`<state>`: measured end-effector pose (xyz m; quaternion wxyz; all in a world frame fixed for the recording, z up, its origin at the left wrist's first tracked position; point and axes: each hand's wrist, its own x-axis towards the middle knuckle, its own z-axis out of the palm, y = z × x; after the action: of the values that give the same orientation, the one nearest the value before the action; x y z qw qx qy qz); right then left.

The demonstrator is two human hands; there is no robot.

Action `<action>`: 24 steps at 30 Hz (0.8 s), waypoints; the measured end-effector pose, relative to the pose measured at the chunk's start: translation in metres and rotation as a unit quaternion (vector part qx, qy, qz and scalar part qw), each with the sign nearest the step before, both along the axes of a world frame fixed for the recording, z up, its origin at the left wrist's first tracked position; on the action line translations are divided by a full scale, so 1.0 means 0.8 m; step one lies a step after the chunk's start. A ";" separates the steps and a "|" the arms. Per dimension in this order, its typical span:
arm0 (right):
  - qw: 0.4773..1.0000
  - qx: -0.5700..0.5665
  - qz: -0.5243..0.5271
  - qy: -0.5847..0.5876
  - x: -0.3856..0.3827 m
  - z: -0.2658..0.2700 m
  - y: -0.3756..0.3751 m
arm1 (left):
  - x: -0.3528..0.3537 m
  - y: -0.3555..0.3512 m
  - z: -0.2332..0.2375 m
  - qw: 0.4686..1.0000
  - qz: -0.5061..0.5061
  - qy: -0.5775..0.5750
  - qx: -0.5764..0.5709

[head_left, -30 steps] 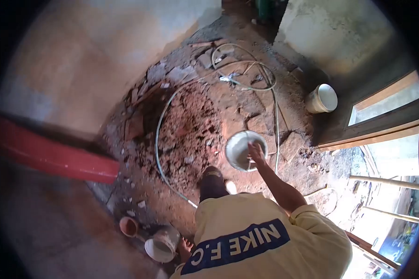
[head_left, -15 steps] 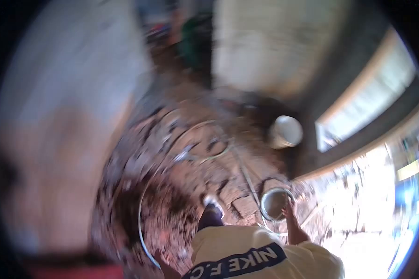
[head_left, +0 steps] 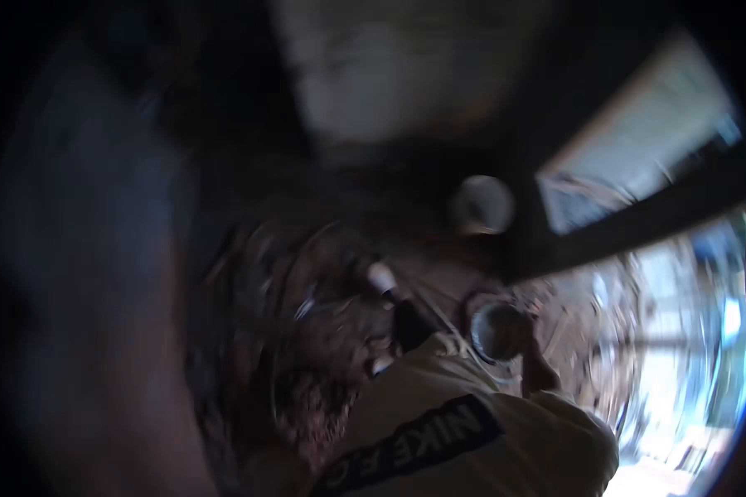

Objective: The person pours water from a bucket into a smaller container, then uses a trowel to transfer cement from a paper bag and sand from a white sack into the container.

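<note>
My right hand (head_left: 524, 341) grips the near right edge of a round grey bucket (head_left: 477, 341), which hangs beside my right leg. What lies inside the bucket is too dark and smeared to make out. On the other side, my left forearm (head_left: 265, 460) reaches down in shadow at the lower left. The fingers of that hand are lost in darkness and blur. My pale shirt with a dark lettered band fills the bottom, and one foot (head_left: 381, 277) is stretched forward on the ground.
A whitish bucket (head_left: 485, 205) stands ahead, near the base of a dark window frame (head_left: 605, 236). A pale wall (head_left: 99, 290) rises close on the left. Rough reddish ground with rubble (head_left: 323, 406) spreads below, and a thin hose or cable (head_left: 427, 302) runs across it.
The view has darkened and turned. My foot has stepped forward, and the bucket in my right hand has come along. The whitish bucket now appears higher and further left.
</note>
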<state>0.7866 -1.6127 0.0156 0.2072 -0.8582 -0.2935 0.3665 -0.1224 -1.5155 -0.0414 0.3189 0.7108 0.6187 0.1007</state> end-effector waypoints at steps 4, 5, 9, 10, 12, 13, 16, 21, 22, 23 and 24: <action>0.995 -0.070 0.074 0.015 -0.009 -0.068 0.104 | -0.008 0.021 0.043 0.850 0.443 -0.263 -0.109; 0.991 -0.090 0.095 0.013 -0.007 -0.083 0.128 | 0.029 0.029 0.094 0.825 0.494 -0.251 -0.116; 0.976 -0.103 0.192 0.012 -0.018 -0.136 0.248 | 0.093 0.043 0.148 0.697 0.657 -0.269 -0.099; 0.969 -0.074 0.234 0.020 -0.010 -0.161 0.280 | 0.100 0.057 0.157 0.689 0.667 -0.267 -0.094; 0.953 0.025 0.294 0.075 0.007 -0.226 0.340 | 0.108 0.065 0.162 0.665 0.695 -0.250 -0.110; 0.956 0.071 0.076 0.275 -0.044 -0.154 0.379 | 0.106 0.071 0.143 0.637 0.718 -0.266 -0.090; 0.972 0.087 -0.006 0.219 -0.108 -0.120 0.490 | 0.107 0.123 0.136 0.633 0.723 -0.241 -0.140; 0.988 0.035 0.077 0.133 -0.193 -0.077 0.643 | 0.073 0.215 0.088 0.635 0.702 -0.246 -0.207; 0.989 0.028 0.080 0.121 -0.206 -0.075 0.668 | 0.060 0.229 0.065 0.636 0.695 -0.266 -0.203; 0.991 0.021 0.082 0.107 -0.223 -0.073 0.693 | 0.046 0.245 0.045 0.622 0.703 -0.276 -0.206; 0.992 0.014 0.088 0.092 -0.236 -0.071 0.716 | 0.029 0.262 0.019 0.609 0.710 -0.290 -0.204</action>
<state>0.5980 -1.0397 -0.0409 0.2120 -0.7887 -0.3531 0.4565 -0.0989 -1.3061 -0.0265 0.4470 -0.1008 0.8091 0.3680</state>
